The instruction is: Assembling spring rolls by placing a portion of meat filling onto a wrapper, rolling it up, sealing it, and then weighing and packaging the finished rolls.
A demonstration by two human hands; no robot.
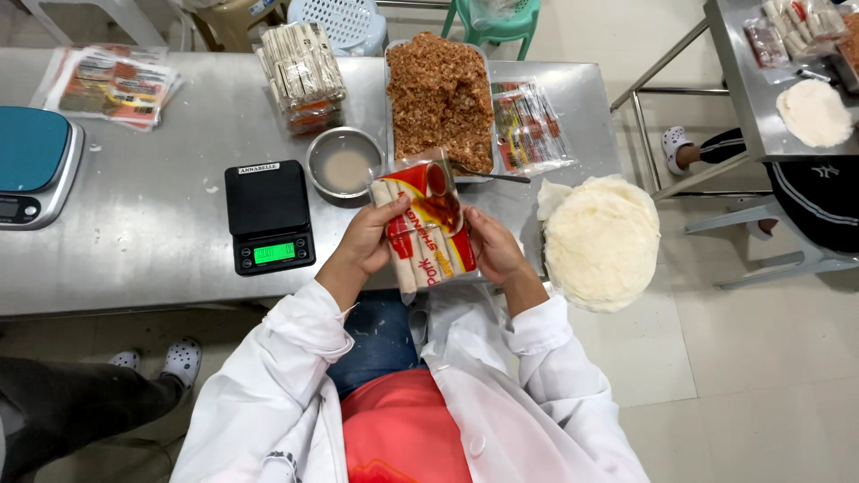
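Head view: left hand (369,240) and right hand (491,249) both grip a printed packet of rolls (423,228) above the steel tabletop (161,224), near a black scale (267,216).

You hold a clear pouch (424,230) with a red and yellow label between your left hand (369,240) and right hand (491,248); pale rolls fill it. A stack of filled pouches (301,76) sits at the table's back, empty printed pouches (530,127) lie right of the tray, and more flat ones (111,85) rest at the far left. The black scale's screen (274,253) glows green; the teal scale's display (18,209) is dark. Further pouches (793,27) sit on the neighbouring table.
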